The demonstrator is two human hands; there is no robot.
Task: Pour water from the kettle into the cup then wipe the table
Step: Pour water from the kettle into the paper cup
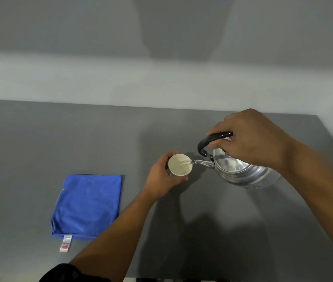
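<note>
In L hand (162, 178) fingers (166, 158): cup (180, 165); kettle (241, 171) spout at rim.

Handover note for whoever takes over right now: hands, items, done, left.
Left hand: wrapped around the cup, steadying it on the table.
Right hand: gripping the black handle of the kettle, which is lifted and tilted, spout over the cup rim.
Water is running from the spout into the cup; pour is under way, fill level hard to judge.
Blue cloth: folded flat on the table, to the left of the cup, untouched.
Left: finish the pour, set the kettle down, wipe the table with the cloth.
</note>
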